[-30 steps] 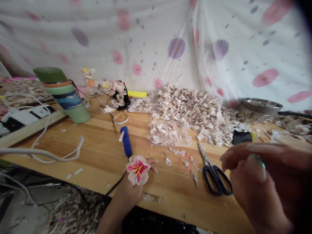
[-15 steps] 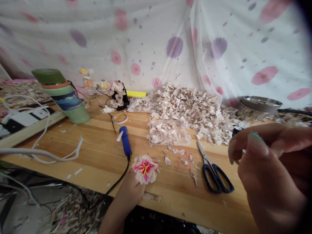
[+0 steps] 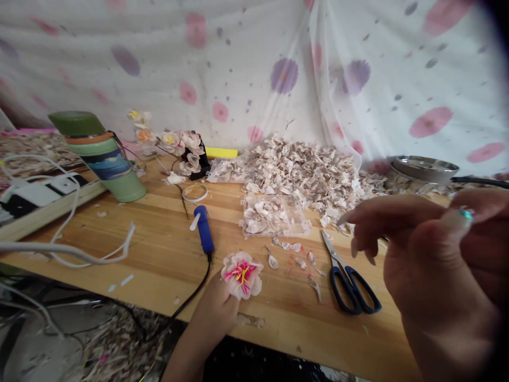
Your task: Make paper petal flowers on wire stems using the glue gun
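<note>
left hand (image 3: 221, 298) grasps a flower (image 3: 242, 275) from behind; right hand (image 3: 435, 265) is raised, fingers bent, grip unclear.

One camera, worn on the person's head, faced forward and down over the wooden table (image 3: 294, 329), taking in its near edge below and the spotted curtain (image 3: 246, 63) behind. The right hand (image 3: 433, 270) loomed nearest the lens; the left hand (image 3: 219, 301) sat farther off.
</note>
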Demonstrator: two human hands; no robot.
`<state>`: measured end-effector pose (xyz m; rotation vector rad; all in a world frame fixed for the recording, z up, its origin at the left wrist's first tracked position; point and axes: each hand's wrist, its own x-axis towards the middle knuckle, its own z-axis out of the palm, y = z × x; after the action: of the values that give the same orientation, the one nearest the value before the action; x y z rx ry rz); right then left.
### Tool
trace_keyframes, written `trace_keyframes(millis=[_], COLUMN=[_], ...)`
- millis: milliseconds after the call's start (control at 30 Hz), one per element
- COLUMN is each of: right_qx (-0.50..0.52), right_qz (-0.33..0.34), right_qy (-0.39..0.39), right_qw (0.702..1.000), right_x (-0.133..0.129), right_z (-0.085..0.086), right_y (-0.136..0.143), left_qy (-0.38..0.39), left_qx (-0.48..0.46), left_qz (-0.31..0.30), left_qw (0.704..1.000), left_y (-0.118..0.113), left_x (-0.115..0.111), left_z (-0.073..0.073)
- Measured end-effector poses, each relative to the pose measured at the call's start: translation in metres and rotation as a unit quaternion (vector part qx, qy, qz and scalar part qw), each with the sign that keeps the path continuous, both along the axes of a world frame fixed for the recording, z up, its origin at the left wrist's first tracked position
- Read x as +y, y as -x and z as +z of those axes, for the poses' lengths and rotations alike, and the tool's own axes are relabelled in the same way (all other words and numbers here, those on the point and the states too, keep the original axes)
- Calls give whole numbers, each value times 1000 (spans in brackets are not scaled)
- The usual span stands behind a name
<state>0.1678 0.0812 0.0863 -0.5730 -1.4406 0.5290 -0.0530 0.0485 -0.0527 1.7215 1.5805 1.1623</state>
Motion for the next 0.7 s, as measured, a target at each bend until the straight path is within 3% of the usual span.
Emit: trace_keyframes(millis=[200,333,500,700], right_qx=[28,26,17,-81], right_qz=[35,33,11,10], right_qy=[31,39,33,85], right_qw=[999,998,999,993], right_x=[7,8,7,15], right_z=[0,0,-2,-18], right_y=[6,7,6,4], left_qy=[26,53,105,193], left_qx=[-9,-141,-290,-431], left_qz=[-15,9,7,-15], left_qw=[1000,989,951,881], left_y=[-5,-14,-27,-39], left_x=[-5,-10,-19,-36], left_z=[13,24,31,51])
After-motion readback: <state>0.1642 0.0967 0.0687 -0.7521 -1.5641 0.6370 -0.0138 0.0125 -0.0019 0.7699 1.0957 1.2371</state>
